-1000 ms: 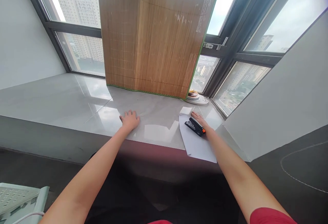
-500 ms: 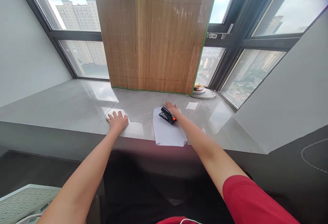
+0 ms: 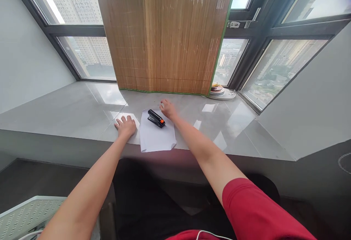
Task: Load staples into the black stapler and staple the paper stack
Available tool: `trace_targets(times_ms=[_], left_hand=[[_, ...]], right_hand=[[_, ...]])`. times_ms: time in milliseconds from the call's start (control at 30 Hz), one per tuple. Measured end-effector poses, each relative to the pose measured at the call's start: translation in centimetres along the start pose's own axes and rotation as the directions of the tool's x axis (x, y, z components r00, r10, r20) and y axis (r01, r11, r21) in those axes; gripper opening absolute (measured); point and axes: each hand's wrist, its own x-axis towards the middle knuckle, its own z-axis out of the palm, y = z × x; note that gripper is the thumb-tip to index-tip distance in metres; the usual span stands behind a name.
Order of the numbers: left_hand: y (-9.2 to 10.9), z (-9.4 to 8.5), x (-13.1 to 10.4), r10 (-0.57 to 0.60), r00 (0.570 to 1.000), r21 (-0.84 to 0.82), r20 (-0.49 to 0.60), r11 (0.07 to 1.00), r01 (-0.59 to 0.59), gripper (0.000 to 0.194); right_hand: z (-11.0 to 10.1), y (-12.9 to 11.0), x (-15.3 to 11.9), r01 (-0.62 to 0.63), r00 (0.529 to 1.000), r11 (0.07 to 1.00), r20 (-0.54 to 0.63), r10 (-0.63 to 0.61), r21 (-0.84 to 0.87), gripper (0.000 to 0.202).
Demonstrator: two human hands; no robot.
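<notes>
A sheet of white paper (image 3: 157, 139), possibly more than one, lies on the grey ledge, with its near edge at the ledge's front. On it rests a black stapler (image 3: 156, 118) with an orange patch at its near right end; neither hand holds it. To the left of the paper, my left hand (image 3: 126, 126) presses flat on the ledge, fingers spread. My right hand (image 3: 168, 109) is at the paper's far right corner, just beyond the stapler. Its fingers are loosely bent, with a gap showing between them and nothing visible inside.
A hanging bamboo blind (image 3: 175, 38) with green edging covers the middle of the window. Stacked plates (image 3: 222, 93) stand in the ledge's back right corner. The ledge (image 3: 79, 113) is shiny tile. A pale perforated plastic piece (image 3: 30, 210) is at lower left.
The paper and stapler have shifted left, nearer my left hand. My right hand has moved left too, its fingers changing from flat to bent. My left hand stays in place.
</notes>
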Motion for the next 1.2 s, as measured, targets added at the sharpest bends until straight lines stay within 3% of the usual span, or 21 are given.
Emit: trace_targets(times_ms=[100,200,300,400,500,567,700,900,1000,1100,1200], left_hand=[[0.1,0.0,-0.1,0.002,1.0,0.003,-0.023,1.0,-0.002,0.054],[0.3,0.1,-0.1,-0.002,1.0,-0.004,-0.026,1.0,0.002,0.054],[0.4,0.2,0.0,-0.011,0.999,-0.003,-0.035,1.0,0.011,0.054],[0.4,0.3,0.1,-0.007,0.999,0.014,-0.044,1.0,0.008,0.053],[0.2,0.3,0.2,-0.009,0.999,0.02,-0.031,1.0,0.01,0.052],[0.1,0.3,0.1,-0.011,0.999,0.016,-0.033,1.0,0.011,0.051],[0.3,0.0,-0.2,-0.017,0.998,-0.007,-0.053,1.0,0.017,0.052],[0.2,-1.7,-0.3,-0.022,0.999,-0.095,-0.034,0.995,0.018,0.044],[1.0,-2.0,-1.0,0.112,0.991,-0.146,-0.073,0.982,-0.121,0.043],[2.6,-1.0,-2.3,0.286,0.957,-0.164,-0.049,0.943,-0.291,0.053],[4.0,0.3,-3.6,0.31,0.95,-0.077,0.044,0.949,-0.306,0.061]], right_hand=[[-6.0,3.4,-1.7,-0.098,0.995,0.994,0.039,0.096,0.04,0.042],[-13.1,8.9,-6.1,-0.151,0.985,0.983,0.097,0.141,0.104,0.058],[-19.2,14.8,-11.5,-0.175,0.982,0.801,0.047,0.181,0.572,0.062],[-22.6,19.5,-15.4,-0.176,0.959,0.65,-0.021,0.284,0.74,0.067],[-23.2,21.9,-16.7,-0.21,0.938,0.607,-0.018,0.347,0.766,0.069],[-22.8,22.5,-16.7,-0.223,0.942,0.632,-0.002,0.334,0.742,0.068],[-22.0,22.8,-16.5,-0.209,0.968,0.757,0.022,0.249,0.619,0.067],[-22.0,22.6,-16.7,-0.204,0.967,0.77,0.001,0.255,0.605,0.069],[-21.9,22.7,-16.8,-0.191,0.97,0.789,-0.012,0.244,0.584,0.068],[-21.8,22.8,-16.8,-0.182,0.972,0.813,-0.024,0.234,0.554,0.067],[-21.7,22.7,-16.8,-0.185,0.971,0.849,-0.039,0.234,0.495,0.066]])
